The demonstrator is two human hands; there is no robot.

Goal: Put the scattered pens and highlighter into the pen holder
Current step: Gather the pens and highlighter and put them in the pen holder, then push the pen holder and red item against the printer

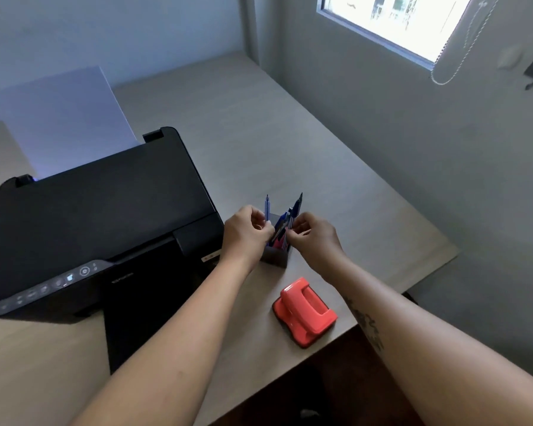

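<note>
A dark square pen holder [274,257] stands on the desk just right of the printer. Several pens [285,221] stand inside it, with blue and dark tips above its rim. My left hand [246,232] is at the holder's left side, its fingers closed on a blue pen [266,206] that points straight up. My right hand [314,236] is at the holder's right side, fingers pinched on the pens standing in the holder. Which pen it pinches I cannot tell. A pinkish item shows low inside the holder between my hands.
A black printer [99,226] with white paper [62,118] in its rear feed fills the desk's left side. A red hole punch [305,312] lies near the front edge of the desk [259,133]. A wall with a window rises to the right.
</note>
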